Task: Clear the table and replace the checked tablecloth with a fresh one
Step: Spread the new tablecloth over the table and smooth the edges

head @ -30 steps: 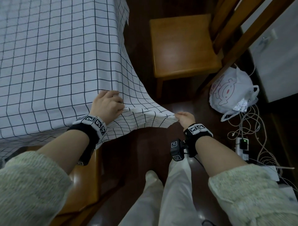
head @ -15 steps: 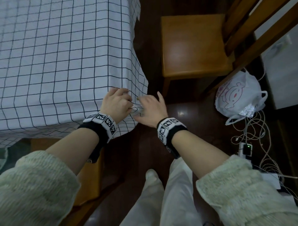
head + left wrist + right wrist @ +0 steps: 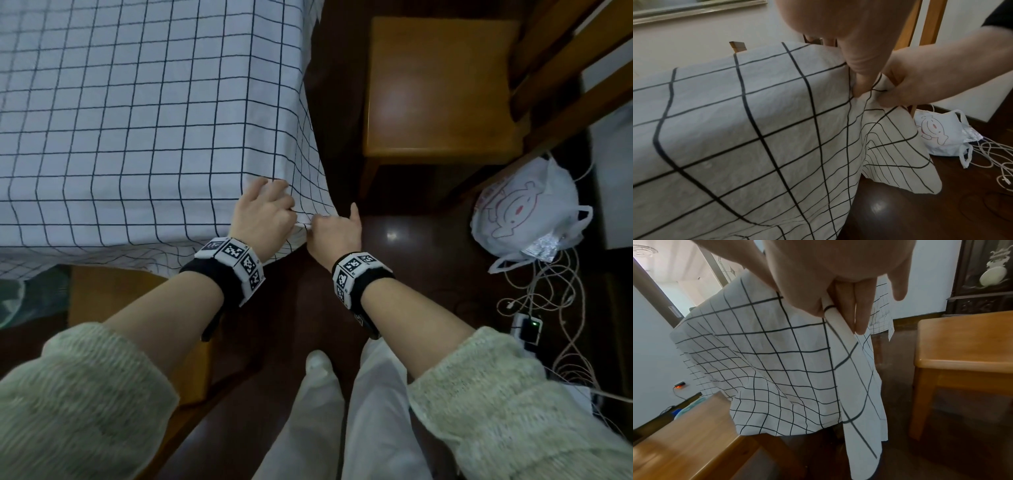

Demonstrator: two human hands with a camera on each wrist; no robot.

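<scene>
The white checked tablecloth (image 3: 137,120) covers the table at the upper left and hangs over its near right corner. My left hand (image 3: 277,202) sits on that corner with its fingers curled, and the left wrist view shows its thumb (image 3: 859,81) pinning the cloth (image 3: 735,129) there. Right beside it, my right hand (image 3: 320,226) pinches a fold of the hanging corner, little finger sticking out. In the right wrist view the fingers (image 3: 859,318) squeeze a rolled fold of the cloth (image 3: 777,361), which drapes down below them. Nothing lies on the visible cloth.
A wooden chair (image 3: 438,85) stands to the right of the table. Another wooden seat (image 3: 113,298) is tucked under the near edge. On the dark floor at the right lie a white plastic bag (image 3: 524,212) and a power strip (image 3: 527,329) with tangled cables.
My right hand has come in from the right, where it held the cloth corner stretched out, to the table corner beside my left hand. The corner now hangs folded.
</scene>
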